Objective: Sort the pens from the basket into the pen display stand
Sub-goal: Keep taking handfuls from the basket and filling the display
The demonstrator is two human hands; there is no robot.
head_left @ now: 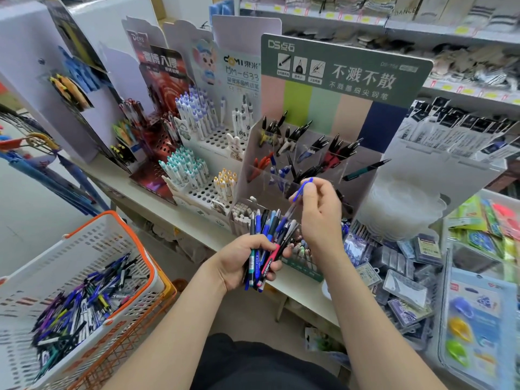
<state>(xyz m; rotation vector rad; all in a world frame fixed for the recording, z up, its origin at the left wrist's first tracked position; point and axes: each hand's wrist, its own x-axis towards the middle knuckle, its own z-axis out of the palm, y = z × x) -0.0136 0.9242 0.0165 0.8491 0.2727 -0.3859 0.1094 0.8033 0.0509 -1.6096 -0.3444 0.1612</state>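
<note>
- Left hand: fingers and thumb curled tight round a bundle of pens, held upright at waist level in front of the stand. Judged to serve as a ready stock, so that each pen can be drawn off without a reach back to the basket.
- Right hand: thumb and forefinger pinch a blue pen near its upper end, the other fingers loosely folded. The pen is slanted, its lower end still among the tops of the bundle, its upper end just before the stand's front compartments. Judged to be one pen singled out for filing by colour.
- Pen display stand: striped backboard under a green header, with clear stepped compartments in front.
  - Back rows: black-capped pens, standing tilted.
  - Front row: red pens at the left, then blue, then black.
  - A dark green pen lies slanted across the right-hand side.
- Basket: white with an orange rim, to the person's left and well apart from the stand. It holds a loose heap of mixed pens, mostly blue and black, so much sorting remains.
- Shelf: carries the stand and neighbouring perforated stands of white pens.
</note>
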